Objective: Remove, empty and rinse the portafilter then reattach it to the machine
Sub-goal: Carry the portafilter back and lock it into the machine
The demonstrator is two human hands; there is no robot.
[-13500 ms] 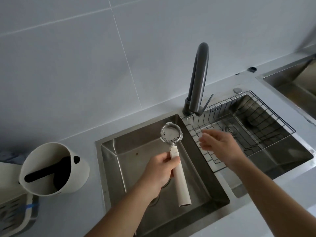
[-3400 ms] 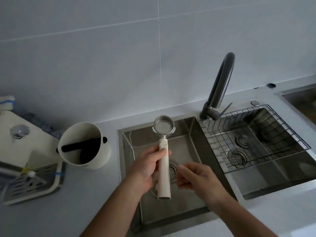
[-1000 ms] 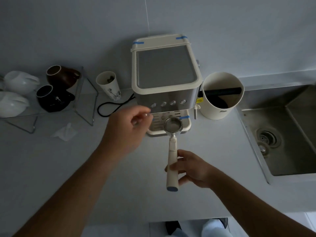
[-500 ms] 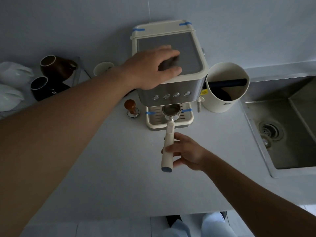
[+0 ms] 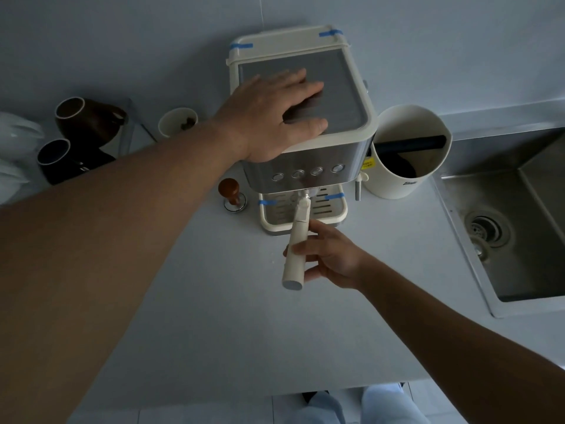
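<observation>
The cream and steel espresso machine (image 5: pixel 342 96) stands at the back of the counter. The portafilter (image 5: pixel 298 240) has a long cream handle pointing toward me; its metal basket is tucked under the machine's front, above the drip tray (image 5: pixel 339 214), and mostly hidden. My right hand (image 5: pixel 328 254) grips the handle near its middle. My left hand (image 5: pixel 275 117) lies flat, fingers spread, on the machine's grey top.
A cream knock box (image 5: pixel 403 169) with a dark bar stands right of the machine. The steel sink (image 5: pixel 519 234) is at far right. A wooden-topped tamper (image 5: pixel 233 195) sits left of the drip tray. Mugs (image 5: pixel 79 117) and a cup (image 5: pixel 177 120) stand at left.
The portafilter's basket has gone in under the machine's front, out of sight. My left hand stays pressed on the machine's top. My right hand followed the handle toward the machine.
</observation>
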